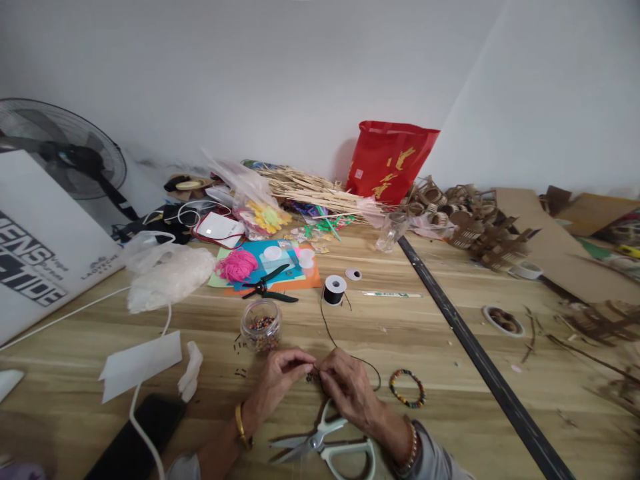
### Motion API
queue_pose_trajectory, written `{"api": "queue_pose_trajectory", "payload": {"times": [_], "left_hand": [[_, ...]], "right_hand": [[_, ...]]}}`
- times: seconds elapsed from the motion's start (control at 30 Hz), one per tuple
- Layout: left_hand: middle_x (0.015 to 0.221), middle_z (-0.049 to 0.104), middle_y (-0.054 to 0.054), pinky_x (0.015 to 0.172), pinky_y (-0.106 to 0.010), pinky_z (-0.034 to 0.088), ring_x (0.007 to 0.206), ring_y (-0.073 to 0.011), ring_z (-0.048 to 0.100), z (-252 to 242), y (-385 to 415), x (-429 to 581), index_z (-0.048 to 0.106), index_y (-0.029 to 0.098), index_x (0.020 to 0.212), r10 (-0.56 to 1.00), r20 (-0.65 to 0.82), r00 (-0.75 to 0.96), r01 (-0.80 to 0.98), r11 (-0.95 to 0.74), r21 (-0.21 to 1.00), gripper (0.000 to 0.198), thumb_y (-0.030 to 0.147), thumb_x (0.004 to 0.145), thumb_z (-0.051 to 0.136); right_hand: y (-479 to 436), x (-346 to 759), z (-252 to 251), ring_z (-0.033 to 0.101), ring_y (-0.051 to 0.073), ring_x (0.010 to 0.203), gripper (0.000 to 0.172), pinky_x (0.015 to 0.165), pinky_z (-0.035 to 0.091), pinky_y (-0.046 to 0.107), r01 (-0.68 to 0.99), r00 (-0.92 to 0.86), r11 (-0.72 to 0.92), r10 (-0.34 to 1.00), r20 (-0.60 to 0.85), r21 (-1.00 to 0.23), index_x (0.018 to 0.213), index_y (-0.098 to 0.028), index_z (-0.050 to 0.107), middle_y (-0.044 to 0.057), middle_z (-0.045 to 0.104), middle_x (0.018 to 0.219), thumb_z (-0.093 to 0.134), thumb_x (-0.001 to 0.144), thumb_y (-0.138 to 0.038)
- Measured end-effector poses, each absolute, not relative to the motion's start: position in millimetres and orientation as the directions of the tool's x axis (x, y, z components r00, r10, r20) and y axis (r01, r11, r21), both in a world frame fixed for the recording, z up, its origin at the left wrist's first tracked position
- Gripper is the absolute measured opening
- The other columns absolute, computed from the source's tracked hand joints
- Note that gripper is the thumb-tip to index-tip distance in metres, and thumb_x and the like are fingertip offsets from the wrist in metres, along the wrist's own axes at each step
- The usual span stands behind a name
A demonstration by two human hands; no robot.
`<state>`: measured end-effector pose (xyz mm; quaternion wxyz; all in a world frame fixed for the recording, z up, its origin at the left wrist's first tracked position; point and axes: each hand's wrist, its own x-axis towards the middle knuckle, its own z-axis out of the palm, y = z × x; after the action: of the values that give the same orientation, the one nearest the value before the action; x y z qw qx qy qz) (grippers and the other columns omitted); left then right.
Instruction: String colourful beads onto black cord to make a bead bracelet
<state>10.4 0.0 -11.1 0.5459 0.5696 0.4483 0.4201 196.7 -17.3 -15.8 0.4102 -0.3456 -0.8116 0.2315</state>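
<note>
My left hand (284, 379) is closed, thumb and fingertips pressed together on something too small to make out. Opposite it, nearly touching, my right hand (350, 387) pinches a thin black cord (369, 365). The cord runs from a black-and-white spool (335, 291) behind my fingers and loops out on the right. Small dark beads (311, 377) lie just below my fingertips, partly hidden. Scissors (313, 443) with pale green handles lie spread beneath my wrists. A jar of colourful beads (261, 325) stands beyond my left hand. Right of my right hand rests a beaded bracelet (407, 389).
Dark pliers (270, 285) and pink yarn (238, 266) lie on coloured paper. A black strip (465, 333) crosses the wooden table. A phone (137, 437), white cable and plastic bag (170, 270) are left; cardboard (545, 240) and woven pieces fill the right. A red bag (393, 160) stands behind.
</note>
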Motion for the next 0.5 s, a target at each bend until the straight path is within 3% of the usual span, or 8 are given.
{"api": "queue_pose_trajectory", "payload": {"times": [0.3, 0.5], "left_hand": [[0.069, 0.072, -0.006, 0.063, -0.026, 0.046, 0.066, -0.0179, 0.062, -14.4, -2.0, 11.4, 0.075, 0.013, 0.073, 0.956, -0.012, 0.293, 0.083, -0.013, 0.996, 0.014, 0.024, 0.069, 0.067], [0.071, 0.072, -0.005, 0.067, -0.027, 0.047, 0.069, -0.0179, 0.062, -15.0, -2.4, 13.2, 0.072, 0.013, 0.073, 0.952, -0.087, 0.295, -0.012, 0.095, 0.995, 0.012, 0.020, 0.063, 0.070]], "right_hand": [[-16.4, 196.1, -17.5, 0.055, 0.016, 0.070, 0.012, 0.062, 0.043, 0.026, 0.368, -0.420, 0.663, 0.744, 0.520, -0.652, 0.089, -0.019, 0.057, 0.005, 0.059, 0.077, 0.046, 0.093, -0.017], [-15.2, 196.7, -20.3, 0.055, 0.016, 0.070, 0.012, 0.062, 0.044, 0.027, 0.350, -0.431, 0.679, 0.728, 0.533, -0.645, 0.090, -0.019, 0.057, 0.005, 0.060, 0.078, 0.046, 0.094, -0.017]]}}
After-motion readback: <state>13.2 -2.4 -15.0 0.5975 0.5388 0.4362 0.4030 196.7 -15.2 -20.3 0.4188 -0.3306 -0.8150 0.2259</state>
